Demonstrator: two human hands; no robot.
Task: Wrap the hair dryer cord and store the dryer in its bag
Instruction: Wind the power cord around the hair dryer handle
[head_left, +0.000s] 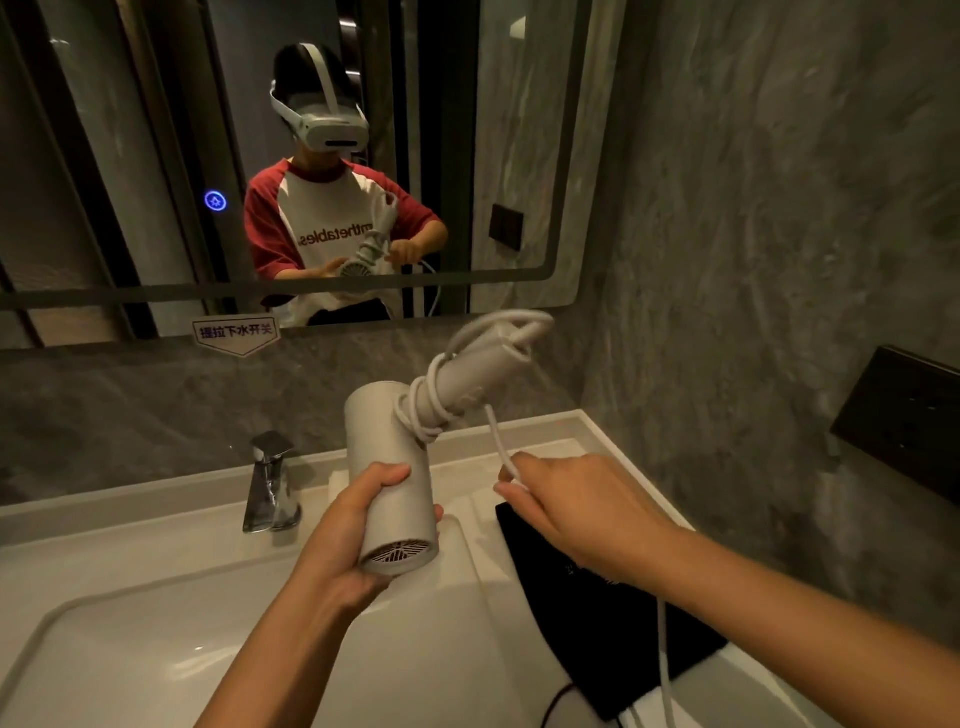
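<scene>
Chrome faucet (270, 486), white sink (130, 623), wall mirror (519, 156), dark wall panel (904, 415)

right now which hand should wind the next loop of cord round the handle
Right hand: it already pinches the cord just below the handle. The left hand is busy gripping the dryer barrel.

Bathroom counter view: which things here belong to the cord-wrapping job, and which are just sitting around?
Part of the job:
white hair dryer, in left hand
white cord, in right hand
black fabric bag

Just there:
chrome faucet
white sink
wall mirror
</scene>
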